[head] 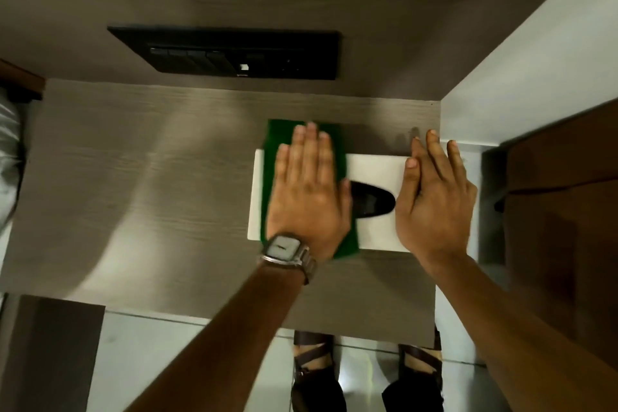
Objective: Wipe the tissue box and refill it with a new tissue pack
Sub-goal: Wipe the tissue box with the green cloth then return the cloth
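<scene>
A white tissue box [374, 167] with a dark oval slot [371, 201] lies flat on the wooden table [150, 184]. A green cloth [277, 137] is spread over the box's left part. My left hand [307, 191], wearing a wristwatch, presses flat on the cloth with fingers together and extended. My right hand [434, 197] rests on the box's right end, fingers stretched out, steadying it. No tissue pack is in view.
A black switch panel [234, 53] sits on the wall behind the table. A white wall [535, 70] bounds the table's right side, with a brown door [568, 211] beyond. My sandalled feet [364, 375] stand below the table's front edge.
</scene>
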Demonstrator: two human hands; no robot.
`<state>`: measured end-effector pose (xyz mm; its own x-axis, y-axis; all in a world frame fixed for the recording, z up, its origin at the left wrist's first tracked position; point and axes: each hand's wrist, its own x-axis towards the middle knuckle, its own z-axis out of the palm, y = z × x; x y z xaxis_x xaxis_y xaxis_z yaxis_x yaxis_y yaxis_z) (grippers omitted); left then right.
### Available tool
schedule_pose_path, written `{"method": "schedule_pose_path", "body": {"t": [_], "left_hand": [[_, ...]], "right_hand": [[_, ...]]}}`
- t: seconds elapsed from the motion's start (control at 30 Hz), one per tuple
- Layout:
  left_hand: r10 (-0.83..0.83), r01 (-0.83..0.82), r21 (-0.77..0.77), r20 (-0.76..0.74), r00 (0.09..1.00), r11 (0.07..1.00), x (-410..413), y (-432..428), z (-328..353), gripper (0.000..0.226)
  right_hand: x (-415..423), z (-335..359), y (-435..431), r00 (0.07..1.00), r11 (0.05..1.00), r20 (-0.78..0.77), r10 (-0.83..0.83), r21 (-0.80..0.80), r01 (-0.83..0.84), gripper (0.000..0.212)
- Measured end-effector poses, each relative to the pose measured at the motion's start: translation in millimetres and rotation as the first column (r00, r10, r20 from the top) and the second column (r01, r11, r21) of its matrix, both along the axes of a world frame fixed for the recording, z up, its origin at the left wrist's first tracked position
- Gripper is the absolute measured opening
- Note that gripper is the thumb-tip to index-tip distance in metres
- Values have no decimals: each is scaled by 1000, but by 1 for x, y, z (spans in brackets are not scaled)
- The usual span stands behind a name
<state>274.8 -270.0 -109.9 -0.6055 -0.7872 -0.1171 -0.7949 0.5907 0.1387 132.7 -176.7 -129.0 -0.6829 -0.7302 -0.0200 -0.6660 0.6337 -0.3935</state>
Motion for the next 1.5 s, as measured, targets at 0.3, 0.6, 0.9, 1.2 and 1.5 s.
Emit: {"method": "schedule_pose_path", "body": {"t": [0.3, 0.6, 0.9, 1.2, 1.5], "left_hand": [[15, -15, 32, 4, 1000, 999, 48, -28, 3, 68], [-287, 284, 81, 25, 958, 955, 77, 2, 4, 65], [-94, 95, 39, -21, 995, 995, -5, 29, -2, 69], [74, -9, 166, -387, 919, 986, 53, -21, 9, 61], [136, -81, 174, -338, 931, 981, 67, -40, -23, 61]], "right_hand": [[1, 1, -1, 1000, 1000, 15, -4, 11, 4, 67], [0, 0, 2, 999, 1000, 42, 10, 11, -10, 60], [0, -1, 2, 999, 1000, 45, -2, -20, 3, 54], [4, 31, -4, 991, 995, 113, -77, -48, 83, 59], [103, 17, -51, 948, 933, -36, 317, 193, -305, 61]]}}
